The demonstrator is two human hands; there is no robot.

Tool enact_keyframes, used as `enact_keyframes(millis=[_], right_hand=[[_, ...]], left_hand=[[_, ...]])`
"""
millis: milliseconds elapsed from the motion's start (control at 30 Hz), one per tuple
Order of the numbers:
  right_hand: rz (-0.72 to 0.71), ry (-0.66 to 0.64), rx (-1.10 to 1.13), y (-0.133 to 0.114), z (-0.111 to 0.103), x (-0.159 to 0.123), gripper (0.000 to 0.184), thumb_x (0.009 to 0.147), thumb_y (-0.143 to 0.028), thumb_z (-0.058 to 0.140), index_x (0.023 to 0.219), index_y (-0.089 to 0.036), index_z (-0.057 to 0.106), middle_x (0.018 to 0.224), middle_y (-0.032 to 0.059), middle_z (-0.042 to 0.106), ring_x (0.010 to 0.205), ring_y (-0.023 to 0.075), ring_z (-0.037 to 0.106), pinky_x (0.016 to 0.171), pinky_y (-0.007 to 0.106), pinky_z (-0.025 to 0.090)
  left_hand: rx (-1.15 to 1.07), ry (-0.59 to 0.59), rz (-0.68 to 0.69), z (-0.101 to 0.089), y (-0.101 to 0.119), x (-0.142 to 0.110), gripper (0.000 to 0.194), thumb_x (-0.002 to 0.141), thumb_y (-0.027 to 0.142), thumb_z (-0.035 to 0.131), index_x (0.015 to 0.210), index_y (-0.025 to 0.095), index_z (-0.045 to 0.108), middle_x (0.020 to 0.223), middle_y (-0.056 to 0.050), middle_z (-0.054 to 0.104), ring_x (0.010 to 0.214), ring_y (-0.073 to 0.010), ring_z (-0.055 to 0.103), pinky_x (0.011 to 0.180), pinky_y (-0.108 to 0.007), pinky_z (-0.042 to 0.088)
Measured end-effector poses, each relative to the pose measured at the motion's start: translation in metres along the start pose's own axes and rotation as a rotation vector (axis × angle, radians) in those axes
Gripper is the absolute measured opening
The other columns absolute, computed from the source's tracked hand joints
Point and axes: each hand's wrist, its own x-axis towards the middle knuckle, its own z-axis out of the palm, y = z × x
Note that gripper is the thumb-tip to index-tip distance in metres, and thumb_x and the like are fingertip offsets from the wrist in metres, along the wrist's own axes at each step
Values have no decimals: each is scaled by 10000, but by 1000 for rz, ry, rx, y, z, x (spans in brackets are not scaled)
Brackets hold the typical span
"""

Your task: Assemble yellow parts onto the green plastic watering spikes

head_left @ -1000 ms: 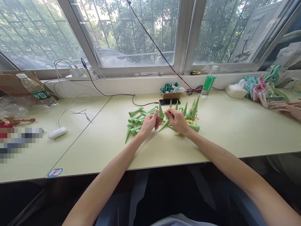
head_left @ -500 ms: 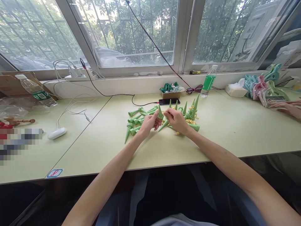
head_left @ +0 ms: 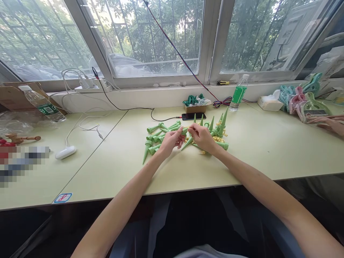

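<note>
My left hand (head_left: 172,141) is closed round a green plastic watering spike (head_left: 184,131), held just above the table and tipped over sideways. Right beside it, my right hand (head_left: 203,138) pinches with thumb and forefinger at the spike's end; what sits in that pinch is too small to make out. Left of my hands lies a pile of loose green spikes (head_left: 153,137). Behind and right of my right hand, other green spikes (head_left: 223,123) stand points up, with small yellow valve pieces (head_left: 225,133) among them.
A black phone (head_left: 193,116) on a cable lies behind the spikes, near a small box (head_left: 197,106). Water bottles stand right (head_left: 238,94) and lean left (head_left: 44,104). A tissue pack (head_left: 270,101) and plastic clips (head_left: 297,98) are at right, beside another person's hand (head_left: 331,123).
The spike in my left hand has tipped from point up to lying sideways. Both hands have stayed almost in place, close together.
</note>
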Motion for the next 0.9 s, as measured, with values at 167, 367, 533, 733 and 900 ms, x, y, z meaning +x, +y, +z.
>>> enact_keyframes(millis=[167, 367, 533, 733, 900], right_hand=[[-1, 1, -7, 1, 0, 1, 298, 1007, -423, 455, 810, -209, 521, 645, -15, 517, 574, 135, 409, 606, 276, 335], [21, -1, -23, 2, 0, 0, 332, 1008, -448, 449, 775, -215, 491, 626, -18, 499, 571, 133, 395, 593, 277, 324], [21, -8, -24, 1, 0, 0, 369, 1017, -466, 424, 742, -221, 449, 637, -12, 508, 571, 131, 399, 585, 277, 319], [33, -19, -46, 3, 1, 0, 432, 1028, -523, 383, 715, -227, 408, 614, -14, 495, 556, 128, 367, 574, 281, 307], [26, -20, -51, 4, 2, 0, 442, 1034, -527, 357, 707, -230, 386, 608, -13, 476, 553, 131, 366, 574, 288, 305]], left_hand=[[-6, 3, 9, 1, 2, -1, 505, 786, 606, 748, 679, 130, 614, 681, -46, 607, 465, -71, 488, 412, -229, 360], [-4, 6, 32, 0, 3, -2, 487, 767, 586, 776, 724, 141, 581, 688, -24, 588, 468, -63, 495, 423, -219, 363], [21, 4, 76, 0, 1, -2, 466, 752, 550, 805, 784, 154, 562, 677, 3, 560, 488, -62, 497, 434, -216, 372], [70, 54, 156, 1, -2, -1, 451, 739, 501, 825, 916, 176, 567, 699, 41, 539, 463, -53, 481, 437, -225, 377], [142, 42, 191, 1, -2, -2, 422, 790, 482, 779, 1008, 179, 581, 751, 31, 574, 457, -49, 480, 430, -224, 382]])
